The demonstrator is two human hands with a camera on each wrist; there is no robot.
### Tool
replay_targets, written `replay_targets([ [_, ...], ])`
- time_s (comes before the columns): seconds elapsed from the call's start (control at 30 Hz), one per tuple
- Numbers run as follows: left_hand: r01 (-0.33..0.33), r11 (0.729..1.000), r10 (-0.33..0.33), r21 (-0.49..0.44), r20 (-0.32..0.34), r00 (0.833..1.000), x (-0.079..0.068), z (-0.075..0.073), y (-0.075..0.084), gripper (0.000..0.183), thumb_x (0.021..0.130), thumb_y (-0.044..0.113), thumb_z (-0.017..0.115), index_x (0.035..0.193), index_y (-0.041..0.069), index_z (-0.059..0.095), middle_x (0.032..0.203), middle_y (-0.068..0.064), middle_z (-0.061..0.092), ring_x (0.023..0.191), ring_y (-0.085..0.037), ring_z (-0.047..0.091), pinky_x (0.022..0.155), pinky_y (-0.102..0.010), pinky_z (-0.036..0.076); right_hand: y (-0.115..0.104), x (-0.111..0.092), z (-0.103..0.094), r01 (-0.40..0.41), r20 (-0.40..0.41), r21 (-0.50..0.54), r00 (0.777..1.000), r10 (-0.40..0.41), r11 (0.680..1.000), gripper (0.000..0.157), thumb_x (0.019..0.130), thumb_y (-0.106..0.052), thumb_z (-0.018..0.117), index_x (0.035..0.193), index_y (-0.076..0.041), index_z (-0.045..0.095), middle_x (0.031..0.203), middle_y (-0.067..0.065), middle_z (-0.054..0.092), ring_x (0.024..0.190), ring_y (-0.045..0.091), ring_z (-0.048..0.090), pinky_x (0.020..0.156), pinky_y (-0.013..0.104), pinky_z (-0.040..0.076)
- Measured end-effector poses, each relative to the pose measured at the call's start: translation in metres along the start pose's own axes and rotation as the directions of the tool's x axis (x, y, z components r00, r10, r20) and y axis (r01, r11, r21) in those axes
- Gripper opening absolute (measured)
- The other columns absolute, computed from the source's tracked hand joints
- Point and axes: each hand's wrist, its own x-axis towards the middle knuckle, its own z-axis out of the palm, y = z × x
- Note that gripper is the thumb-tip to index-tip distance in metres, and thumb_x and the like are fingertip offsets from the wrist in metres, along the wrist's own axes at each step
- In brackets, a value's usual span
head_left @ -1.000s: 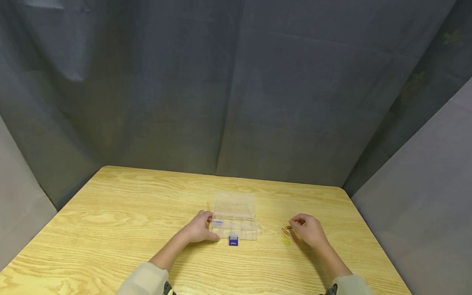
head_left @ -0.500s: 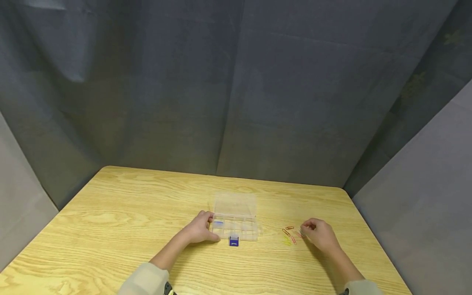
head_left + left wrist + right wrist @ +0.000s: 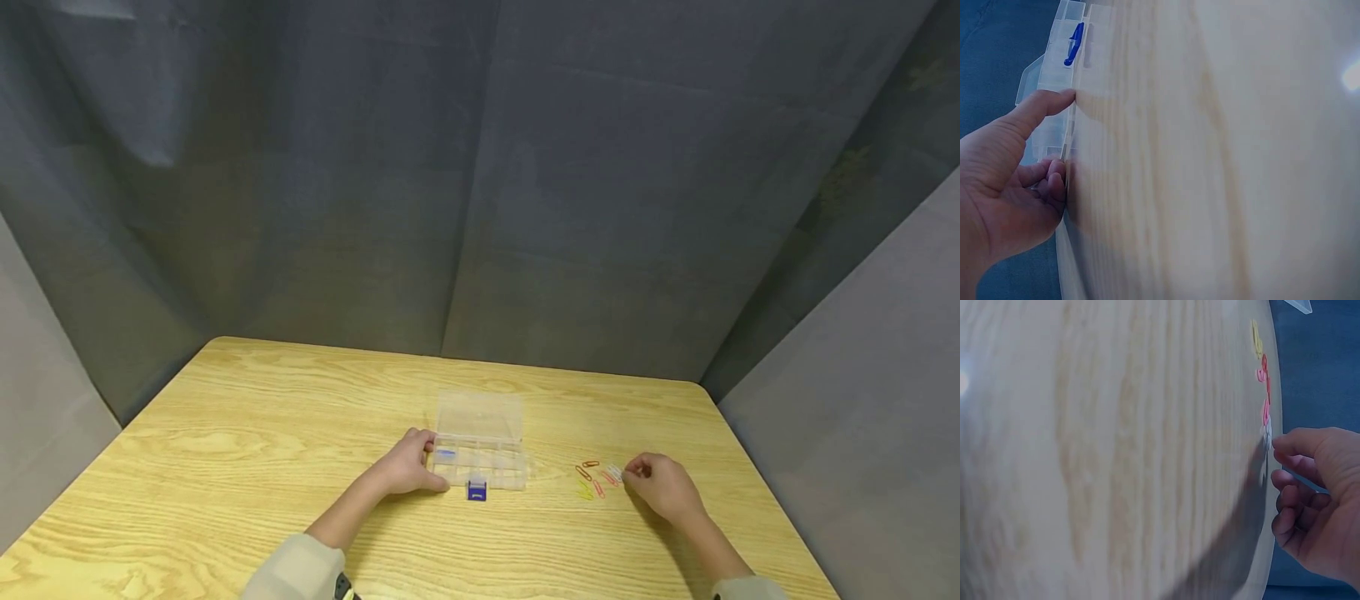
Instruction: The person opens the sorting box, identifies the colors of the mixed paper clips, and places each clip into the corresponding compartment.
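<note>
A clear plastic compartment box with a blue latch stands with its lid raised; something blue lies in its back left compartment. My left hand grips the box's left end, thumb at the front corner and fingers at the side, as the left wrist view also shows. To the box's right lie several paper clips: red, yellow, pink and white. My right hand, fingers curled, is at the white clips' right edge. Whether its fingertips pinch a clip is unclear.
The wood-grain table spreads out on all sides of the box. Dark grey curtain hangs behind its far edge, with lighter panels at left and right.
My right hand has moved right and nearer to me, from the red clips past the white ones, uncovering the pink and white clips. The left hand stays at the box.
</note>
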Motion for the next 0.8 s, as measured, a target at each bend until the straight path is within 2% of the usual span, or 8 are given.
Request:
replay_targets([
  [0.27, 0.011, 1.000, -0.011, -0.012, 0.004, 1.000, 0.0007, 0.0015, -0.0013, 0.078, 0.068, 0.024, 0.083, 0.129, -0.003, 0.044, 0.112, -0.008, 0.047, 0.096, -0.022, 0.047, 0.084, -0.038, 0.044, 0.0032, 0.0002, 0.0036, -0.007, 0.009, -0.006, 1.000, 0.007, 1.000, 0.015, 0.088, -0.021, 0.062, 0.092, -0.007, 0.066, 0.080, 0.001, 0.059, 0.070, 0.014, 0.048, 0.060, 0.029, 0.039],
  [0.53, 0.013, 1.000, -0.013, 0.003, -0.001, 1.000, 0.0008, 0.0004, -0.0008, 0.074, 0.068, 0.024, 0.082, 0.128, -0.001, 0.045, 0.111, -0.007, 0.046, 0.094, -0.020, 0.045, 0.080, -0.036, 0.043, 0.0023, 0.0026, 0.0054, -0.015, 0.002, -0.022, 1.000, 0.015, 1.000, 0.012, 0.087, -0.019, 0.062, 0.091, -0.009, 0.067, 0.080, 0.001, 0.061, 0.069, 0.014, 0.049, 0.060, 0.029, 0.040],
  [0.8, 0.015, 1.000, -0.015, -0.005, 0.006, 1.000, 0.0015, 0.0002, -0.0011, 0.077, 0.069, 0.023, 0.082, 0.130, -0.003, 0.043, 0.111, -0.007, 0.046, 0.095, -0.021, 0.045, 0.081, -0.037, 0.042, 0.0004, 0.0031, 0.0050, 0.001, -0.005, -0.020, 1.000, -0.001, 1.000, 0.014, 0.088, -0.018, 0.060, 0.092, -0.006, 0.066, 0.079, 0.001, 0.060, 0.068, 0.014, 0.048, 0.059, 0.029, 0.039],
])
